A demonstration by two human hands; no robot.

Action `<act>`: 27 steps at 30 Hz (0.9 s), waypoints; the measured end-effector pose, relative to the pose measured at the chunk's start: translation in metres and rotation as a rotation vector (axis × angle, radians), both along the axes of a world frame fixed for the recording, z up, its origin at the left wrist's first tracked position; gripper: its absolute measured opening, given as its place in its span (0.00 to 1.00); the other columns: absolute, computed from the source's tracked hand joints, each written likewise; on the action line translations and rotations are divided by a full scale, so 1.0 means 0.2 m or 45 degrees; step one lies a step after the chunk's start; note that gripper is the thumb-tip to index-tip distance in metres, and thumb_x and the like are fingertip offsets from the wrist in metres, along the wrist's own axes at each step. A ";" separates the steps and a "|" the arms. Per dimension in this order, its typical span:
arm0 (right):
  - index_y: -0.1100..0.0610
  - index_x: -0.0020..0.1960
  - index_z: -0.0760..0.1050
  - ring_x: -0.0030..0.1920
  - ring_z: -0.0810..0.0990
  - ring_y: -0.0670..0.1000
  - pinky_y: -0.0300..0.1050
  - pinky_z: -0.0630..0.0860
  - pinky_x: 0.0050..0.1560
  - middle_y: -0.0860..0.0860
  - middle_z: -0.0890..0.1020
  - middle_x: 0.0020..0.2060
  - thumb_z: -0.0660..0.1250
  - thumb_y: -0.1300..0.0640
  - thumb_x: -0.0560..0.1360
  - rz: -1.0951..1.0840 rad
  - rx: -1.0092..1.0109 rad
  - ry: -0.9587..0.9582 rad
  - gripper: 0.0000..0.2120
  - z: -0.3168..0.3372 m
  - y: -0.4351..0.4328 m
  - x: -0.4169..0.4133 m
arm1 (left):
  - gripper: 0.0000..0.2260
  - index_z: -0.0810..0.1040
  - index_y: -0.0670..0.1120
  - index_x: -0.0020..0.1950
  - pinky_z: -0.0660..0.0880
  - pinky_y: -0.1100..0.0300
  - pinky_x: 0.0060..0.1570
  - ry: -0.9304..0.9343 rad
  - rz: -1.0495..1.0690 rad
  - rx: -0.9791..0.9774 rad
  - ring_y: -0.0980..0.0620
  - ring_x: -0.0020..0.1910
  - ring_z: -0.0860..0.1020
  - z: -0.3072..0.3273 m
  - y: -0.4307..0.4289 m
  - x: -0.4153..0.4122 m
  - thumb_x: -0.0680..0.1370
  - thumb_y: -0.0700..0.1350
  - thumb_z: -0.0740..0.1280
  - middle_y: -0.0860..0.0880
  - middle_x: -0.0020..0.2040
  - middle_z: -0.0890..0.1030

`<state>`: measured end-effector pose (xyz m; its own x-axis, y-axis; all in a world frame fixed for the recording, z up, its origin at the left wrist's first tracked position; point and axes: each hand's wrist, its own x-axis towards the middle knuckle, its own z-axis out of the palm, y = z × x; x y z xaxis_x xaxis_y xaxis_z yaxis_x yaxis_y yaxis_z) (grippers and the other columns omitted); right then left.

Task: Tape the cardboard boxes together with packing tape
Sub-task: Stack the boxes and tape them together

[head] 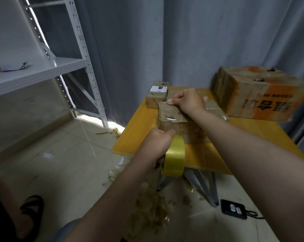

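On the yellow table [139, 123], the left hand [158, 144] grips the tape roll [175, 154], close beside the box [172, 116] the right hand [189, 102] clasps.

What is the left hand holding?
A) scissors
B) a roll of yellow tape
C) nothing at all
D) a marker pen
B: the left hand grips the roll of yellow tape by the near edge of the table, while the right hand holds the cardboard box.
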<state>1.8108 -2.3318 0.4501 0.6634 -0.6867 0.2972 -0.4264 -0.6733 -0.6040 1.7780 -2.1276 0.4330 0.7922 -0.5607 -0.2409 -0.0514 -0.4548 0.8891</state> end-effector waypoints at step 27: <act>0.51 0.81 0.61 0.84 0.51 0.54 0.67 0.42 0.80 0.50 0.58 0.83 0.42 0.35 0.85 0.428 -0.282 0.677 0.32 0.03 0.23 -0.04 | 0.11 0.74 0.47 0.66 0.83 0.52 0.39 0.371 -0.138 -0.298 0.45 0.36 0.86 -0.02 0.02 0.07 0.86 0.48 0.61 0.39 0.42 0.87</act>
<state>1.8028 -2.2858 0.4558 0.9259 -0.3772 -0.0192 -0.3731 -0.9056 -0.2017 1.7925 -2.1245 0.4294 0.6424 -0.7041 -0.3027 0.1821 -0.2434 0.9527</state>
